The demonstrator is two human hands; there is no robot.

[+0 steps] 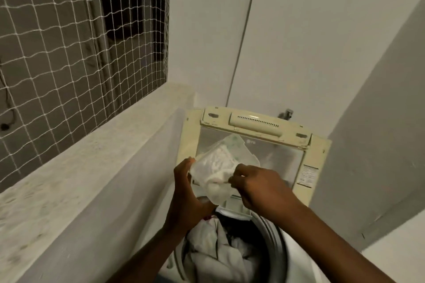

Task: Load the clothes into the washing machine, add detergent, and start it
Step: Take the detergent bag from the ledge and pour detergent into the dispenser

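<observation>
Clothes (218, 253) are already in the washing machine (296, 257) drum, lid (255, 122) up; I'm at the detergent step, start still pending. Left hand (186, 193) grips the clear detergent bag (216, 172) over the drum, right hand (259, 188) pinches its edge. LG logo faint on lid; side sticker unreadable.

One head-worn view looks forward and steeply down, close above the washer (271, 248) at 6 o'clock; its raised lid (255, 128) is ahead at 12, the netted window (69, 41) at 10.
</observation>
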